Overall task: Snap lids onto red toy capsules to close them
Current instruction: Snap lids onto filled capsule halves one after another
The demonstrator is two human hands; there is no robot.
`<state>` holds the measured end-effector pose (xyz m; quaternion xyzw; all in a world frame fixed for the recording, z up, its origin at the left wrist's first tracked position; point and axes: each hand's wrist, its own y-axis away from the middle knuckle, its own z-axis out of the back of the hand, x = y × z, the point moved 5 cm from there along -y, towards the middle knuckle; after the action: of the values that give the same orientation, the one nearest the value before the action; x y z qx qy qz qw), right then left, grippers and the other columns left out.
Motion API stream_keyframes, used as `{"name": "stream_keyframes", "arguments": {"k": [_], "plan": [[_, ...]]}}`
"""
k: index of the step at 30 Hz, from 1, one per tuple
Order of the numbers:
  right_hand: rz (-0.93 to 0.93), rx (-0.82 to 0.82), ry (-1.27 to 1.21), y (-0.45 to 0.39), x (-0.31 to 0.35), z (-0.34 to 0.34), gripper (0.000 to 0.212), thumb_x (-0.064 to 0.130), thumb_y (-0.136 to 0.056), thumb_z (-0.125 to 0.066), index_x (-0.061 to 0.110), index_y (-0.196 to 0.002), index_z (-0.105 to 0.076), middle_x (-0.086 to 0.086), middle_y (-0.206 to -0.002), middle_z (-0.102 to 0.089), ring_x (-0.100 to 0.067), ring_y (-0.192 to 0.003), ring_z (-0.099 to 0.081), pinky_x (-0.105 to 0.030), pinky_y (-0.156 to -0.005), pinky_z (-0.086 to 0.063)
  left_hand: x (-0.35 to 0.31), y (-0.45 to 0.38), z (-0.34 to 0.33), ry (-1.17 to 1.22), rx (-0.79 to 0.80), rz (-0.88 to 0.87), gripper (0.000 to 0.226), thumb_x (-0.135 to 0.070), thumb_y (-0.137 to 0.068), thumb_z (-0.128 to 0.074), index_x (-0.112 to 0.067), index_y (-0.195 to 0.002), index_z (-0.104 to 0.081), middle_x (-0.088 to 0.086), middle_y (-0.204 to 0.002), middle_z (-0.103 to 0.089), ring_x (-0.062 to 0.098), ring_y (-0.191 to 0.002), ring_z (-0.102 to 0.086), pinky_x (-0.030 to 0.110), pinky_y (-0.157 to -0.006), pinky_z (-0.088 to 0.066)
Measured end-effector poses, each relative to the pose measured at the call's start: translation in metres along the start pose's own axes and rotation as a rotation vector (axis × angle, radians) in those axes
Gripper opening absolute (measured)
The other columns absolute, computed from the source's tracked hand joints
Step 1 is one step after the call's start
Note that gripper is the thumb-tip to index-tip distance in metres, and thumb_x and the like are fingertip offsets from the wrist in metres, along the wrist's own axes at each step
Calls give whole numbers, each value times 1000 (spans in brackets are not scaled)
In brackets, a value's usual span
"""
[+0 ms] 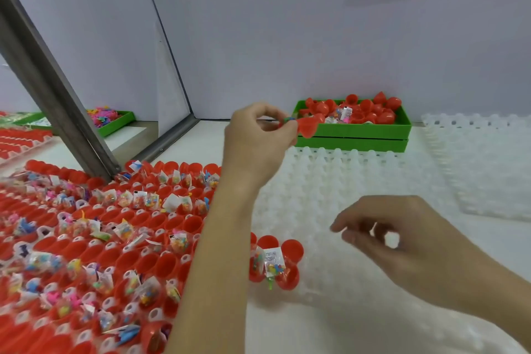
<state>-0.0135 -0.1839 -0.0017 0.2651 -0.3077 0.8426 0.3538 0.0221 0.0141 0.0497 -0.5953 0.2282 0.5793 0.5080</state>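
hovering nearest, the right hand has loosely curled fingers and holds nothing. rows of open red capsules with toy packets wait uncapped on the white tray, so most work remains. farther off, the left hand pinches a red lid before the green bin.

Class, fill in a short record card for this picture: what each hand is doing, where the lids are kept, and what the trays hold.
left hand: pinches a red capsule piece, raised above the trays
right hand: loosely curled, holds nothing
lid store: green box by the wall
red tray: open capsules, many with toy packets
white tray: mostly unfilled
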Motion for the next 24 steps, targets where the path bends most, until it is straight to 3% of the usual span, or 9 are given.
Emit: {"name": "stream_keyframes", "arguments": {"k": [5, 8, 11, 13, 17, 24], "plan": [[51, 177, 61, -13, 9, -23, 17, 22, -89, -69, 39, -86, -72, 26, -83, -63, 0, -79, -60, -12, -67, -45, -7, 5, 24, -106, -3, -21, 7, -14, -86, -74, -18, -86, -69, -4, -76, -76, 11, -72, -75, 40, -82, -61], [64, 241, 73, -19, 15, -31, 8, 43, -85, -68, 43, -93, -69, 27, -91, -60, 1, -83, -57, -15, -66, -47, -2, 13, 35, -126, -20, 18, 6, -14, -87, -74, -17, -88, -69, -3, -76, -76, 9, -71, -75, 39, -81, -61], [67, 279, 137, -18, 23, -43, 38, 74, -70, -59, 46, -96, -62, 25, -97, -54, 4, -89, -51, -18, -65, -44, 3, 19, 44, -144, -46, 44, 6, -16, -87, -74, -17, -90, -68, -3, -80, -77, 8, -72, -74, 39, -81, -61], [74, 288, 201, -13, 28, -53, 52, 84, -63, -54, 46, -98, -55, 25, -98, -50, 9, -92, -45, -17, -64, -41, 6, 22, 48, -150, -48, 57, 6, -17, -88, -73, -17, -91, -69, -2, -81, -77, 9, -74, -75, 39, -82, -61], [65, 270, 267, -5, 33, -67, 45, 78, -71, -54, 44, -101, -48, 23, -96, -46, 2, -85, -49, -21, -67, -46, 8, 25, 48, -166, -38, 53, 5, -18, -88, -73, -17, -91, -69, -2, -83, -77, 9, -74, -74, 39, -83, -61], [54, 211, 244, -4, 29, -63, 25, 60, -85, -54, 39, -94, -63, 23, -93, -49, 0, -89, -50, -19, -65, -45, 6, 22, 48, -172, -51, 38, 5, -20, -88, -73, -21, -89, -68, -6, -80, -76, 6, -73, -74, 39, -79, -62]]}}
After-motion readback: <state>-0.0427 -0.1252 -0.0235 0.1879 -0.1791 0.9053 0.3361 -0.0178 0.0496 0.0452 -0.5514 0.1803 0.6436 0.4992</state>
